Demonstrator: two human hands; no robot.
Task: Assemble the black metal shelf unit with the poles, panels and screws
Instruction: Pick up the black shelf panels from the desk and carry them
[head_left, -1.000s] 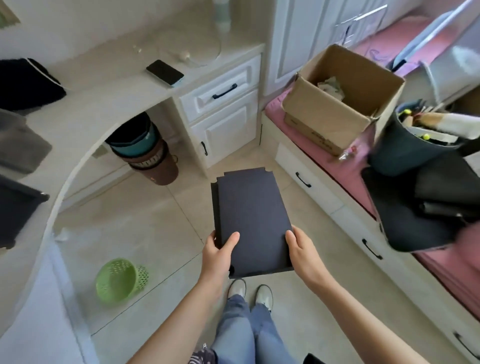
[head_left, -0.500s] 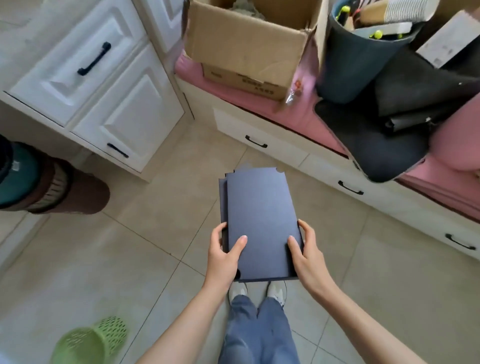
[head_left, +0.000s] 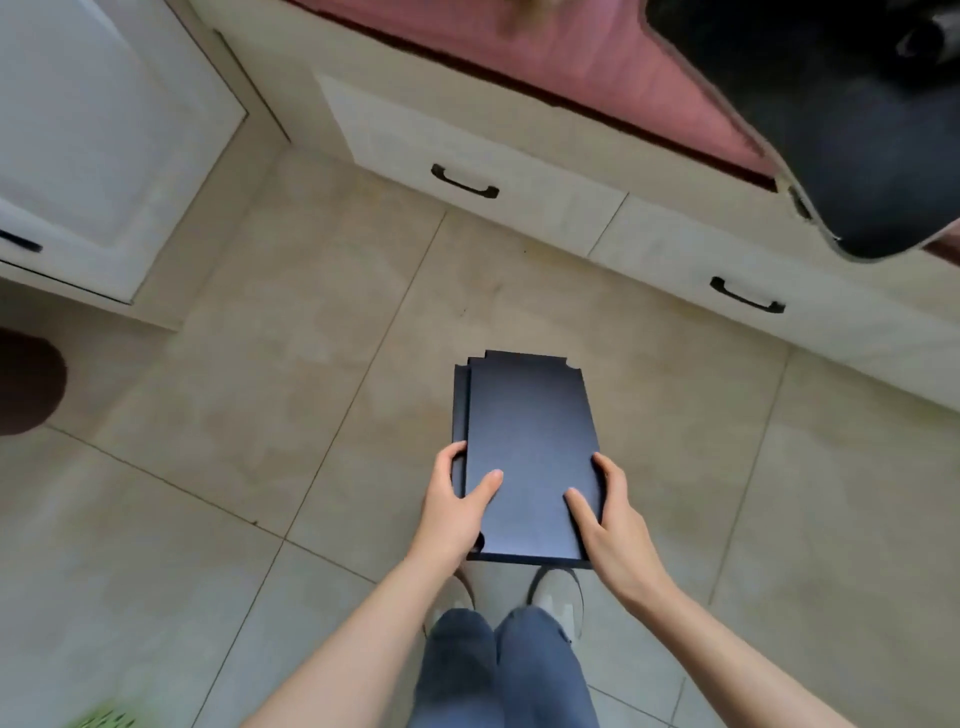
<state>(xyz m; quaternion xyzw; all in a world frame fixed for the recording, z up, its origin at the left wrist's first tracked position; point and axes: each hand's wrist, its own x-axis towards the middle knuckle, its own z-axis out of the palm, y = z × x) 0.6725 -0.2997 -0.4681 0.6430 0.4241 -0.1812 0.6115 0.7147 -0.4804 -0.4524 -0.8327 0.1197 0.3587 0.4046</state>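
A stack of black metal shelf panels (head_left: 527, 431) with notched corners is held flat above the tiled floor, in front of my legs. My left hand (head_left: 454, 506) grips the stack's near left edge, thumb on top and fingers curled under. On the near right edge, my right hand (head_left: 610, 519) grips the same way, thumb lying on the top panel. At least two panels show, slightly offset at the left and far edges. No poles or screws are in view.
A white bench with black-handled drawers (head_left: 465, 182) and a pink cushion (head_left: 597, 57) runs across the back. A dark bag (head_left: 841, 130) hangs over its right end. A white cabinet (head_left: 93, 145) stands left, a brown bin (head_left: 26, 384) and a green basket (head_left: 104, 719) at the left edge.
My view has tilted further down toward the floor and closer to the bench; the cardboard box and desk have left the frame. Both hands keep the same hold on the panels.
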